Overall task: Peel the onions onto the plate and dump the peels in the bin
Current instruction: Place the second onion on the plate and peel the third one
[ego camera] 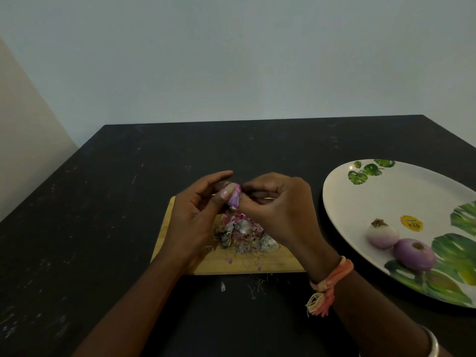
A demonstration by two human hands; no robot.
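Over the cutting board (279, 264), both my hands are busy with one small onion (235, 198).

My left hand (198, 212) cradles the onion with curled fingers and the thumb pressed along its purple side, while my right hand (278, 202) pinches the skin at its near edge. The heap of peels (242, 235) lies on the board right below. The plate (386, 191) sits off to my right with two peeled onions (381, 235) on it. I can't see the bin. The onion looks slick, so I judge a hard tug could squirt it from my grip onto the table (103, 202). The dry flakes are light too. A few scraps (223, 286) already lie off the board, and a careless sweep would scatter more.
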